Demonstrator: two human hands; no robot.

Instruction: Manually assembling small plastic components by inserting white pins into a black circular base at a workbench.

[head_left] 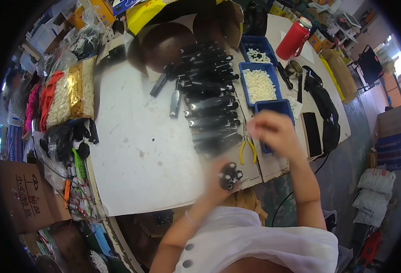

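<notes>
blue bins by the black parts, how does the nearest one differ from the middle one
The nearest blue bin looks almost empty, its blue floor showing; the middle blue bin is heaped with small white pieces. The nearest bin is partly hidden by the right hand; the middle bin is in full view. Both are blue, rectangular and open-topped.

Pliers (247, 148) right of black parts (209, 98)

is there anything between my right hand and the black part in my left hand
Nothing visible. The right hand is raised and blurred above the table edge; the left hand holds the black part lower down. The yellow-handled pliers lie flat on the table beneath that gap.
</notes>
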